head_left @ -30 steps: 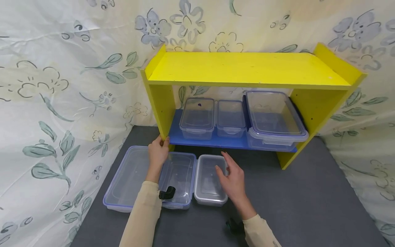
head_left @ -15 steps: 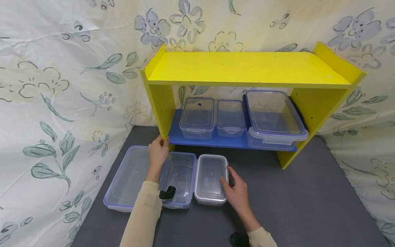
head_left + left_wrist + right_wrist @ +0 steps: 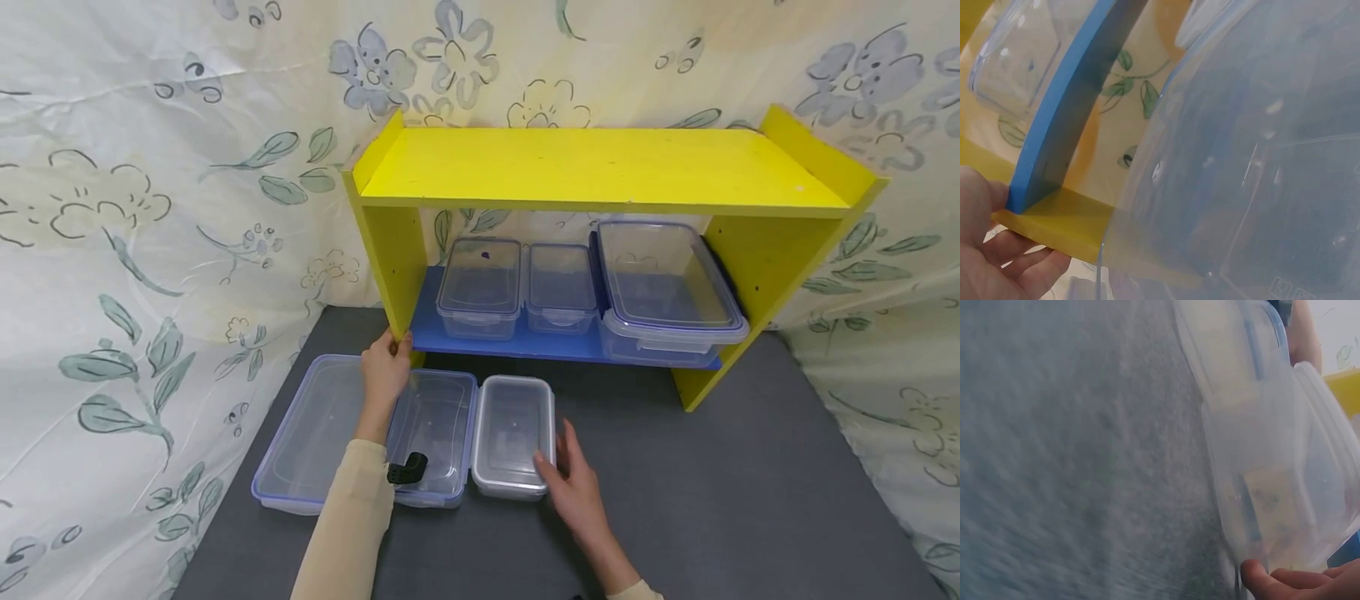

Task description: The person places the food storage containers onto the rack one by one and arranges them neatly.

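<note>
My left hand (image 3: 386, 375) grips the lower front edge of the yellow shelf's left side panel (image 3: 393, 275); in the left wrist view its thumb lies by the blue board's end and its fingers curl under the yellow panel. My right hand (image 3: 576, 483) is at the right side of a small clear container with a pale rim (image 3: 513, 433). Its thumb lies over the lid's edge, and its fairly straight fingers (image 3: 1297, 579) touch the side wall. To the left, side by side, stand a blue-rimmed container (image 3: 442, 417) and a larger flat one (image 3: 307, 442), partly behind my left arm.
On the shelf's blue board (image 3: 487, 347) stand a medium lidded container (image 3: 480, 283), a smaller one (image 3: 561, 279) and a big one (image 3: 667, 279) at the right. A dark grey tabletop (image 3: 712, 500) lies below. Floral cloth (image 3: 187, 167) hangs behind and at the sides.
My right hand has come down and toward me, from above the pale-rimmed container's right edge to its side. The left hand keeps its grip on the shelf. The containers look nearly unmoved.
</note>
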Demonstrator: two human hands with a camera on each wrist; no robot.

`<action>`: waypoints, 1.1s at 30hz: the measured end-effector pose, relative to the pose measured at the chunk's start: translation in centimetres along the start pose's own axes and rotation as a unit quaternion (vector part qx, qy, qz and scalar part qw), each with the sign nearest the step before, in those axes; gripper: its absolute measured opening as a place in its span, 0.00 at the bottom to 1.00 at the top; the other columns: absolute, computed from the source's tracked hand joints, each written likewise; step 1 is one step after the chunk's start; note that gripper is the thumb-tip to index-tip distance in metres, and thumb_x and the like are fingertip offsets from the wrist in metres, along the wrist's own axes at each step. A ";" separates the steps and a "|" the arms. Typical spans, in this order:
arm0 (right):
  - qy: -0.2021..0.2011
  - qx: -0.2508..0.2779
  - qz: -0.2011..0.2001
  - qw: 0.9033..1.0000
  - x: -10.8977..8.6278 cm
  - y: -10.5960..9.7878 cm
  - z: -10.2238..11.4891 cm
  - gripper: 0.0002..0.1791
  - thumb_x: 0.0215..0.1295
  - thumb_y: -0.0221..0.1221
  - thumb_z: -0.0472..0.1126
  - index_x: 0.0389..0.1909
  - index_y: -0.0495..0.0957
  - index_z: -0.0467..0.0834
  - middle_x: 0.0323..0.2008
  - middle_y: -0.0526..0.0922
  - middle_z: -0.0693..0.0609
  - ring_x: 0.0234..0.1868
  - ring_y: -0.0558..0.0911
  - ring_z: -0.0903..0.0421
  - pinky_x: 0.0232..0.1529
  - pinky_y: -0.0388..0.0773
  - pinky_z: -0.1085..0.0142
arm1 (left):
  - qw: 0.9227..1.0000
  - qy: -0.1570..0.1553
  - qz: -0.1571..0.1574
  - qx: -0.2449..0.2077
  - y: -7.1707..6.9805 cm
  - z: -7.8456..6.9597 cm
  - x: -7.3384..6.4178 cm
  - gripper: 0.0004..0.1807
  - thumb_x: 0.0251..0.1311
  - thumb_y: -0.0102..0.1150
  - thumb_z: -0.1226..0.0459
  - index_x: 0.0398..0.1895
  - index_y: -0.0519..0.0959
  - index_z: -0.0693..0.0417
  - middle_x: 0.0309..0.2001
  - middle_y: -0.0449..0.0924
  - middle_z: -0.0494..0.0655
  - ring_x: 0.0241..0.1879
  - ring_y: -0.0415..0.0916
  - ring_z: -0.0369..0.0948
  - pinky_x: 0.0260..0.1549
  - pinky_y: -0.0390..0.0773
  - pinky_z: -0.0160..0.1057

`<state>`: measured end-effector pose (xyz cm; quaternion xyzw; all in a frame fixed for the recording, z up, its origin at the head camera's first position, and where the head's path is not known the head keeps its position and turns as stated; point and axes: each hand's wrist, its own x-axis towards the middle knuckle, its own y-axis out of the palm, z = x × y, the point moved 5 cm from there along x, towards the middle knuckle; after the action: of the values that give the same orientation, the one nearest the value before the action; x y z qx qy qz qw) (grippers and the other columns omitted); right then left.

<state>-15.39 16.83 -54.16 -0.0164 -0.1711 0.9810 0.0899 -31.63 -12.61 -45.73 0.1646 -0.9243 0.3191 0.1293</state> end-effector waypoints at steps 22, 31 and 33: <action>0.046 0.197 0.053 0.978 -2.2 0.4 0.4 0.42 0.66 0.60 0.40 0.76 0.50 0.48 0.76 0.52 0.46 0.73 0.58 0.55 0.54 0.66 0.82 | 1.000 0.005 -0.007 -0.001 -0.2 0.0 0.0 0.13 0.68 0.54 0.55 0.32 0.78 0.53 0.19 0.75 0.51 0.19 0.69 0.46 0.20 0.64 0.40; 0.008 0.211 0.027 0.977 -2.9 0.2 0.7 0.42 0.64 0.61 0.33 0.76 0.50 0.44 0.76 0.52 0.45 0.62 0.64 0.80 0.55 0.68 0.81 | 1.000 -0.003 0.000 0.008 -0.3 -0.1 -0.1 0.12 0.68 0.54 0.54 0.32 0.78 0.52 0.20 0.76 0.50 0.20 0.71 0.47 0.22 0.65 0.40; -0.007 0.213 0.011 0.977 -3.1 0.1 0.7 0.42 0.63 0.61 0.31 0.75 0.52 0.42 0.75 0.54 0.43 0.62 0.65 0.80 0.56 0.67 0.82 | 1.000 -0.005 0.001 0.010 -0.3 -0.1 -0.1 0.13 0.68 0.54 0.54 0.32 0.78 0.52 0.20 0.77 0.51 0.21 0.71 0.47 0.23 0.65 0.40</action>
<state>-12.42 15.89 -53.51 0.0084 0.0415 0.9959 0.0796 -31.38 -12.72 -45.52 0.1664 -0.9219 0.3276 0.1231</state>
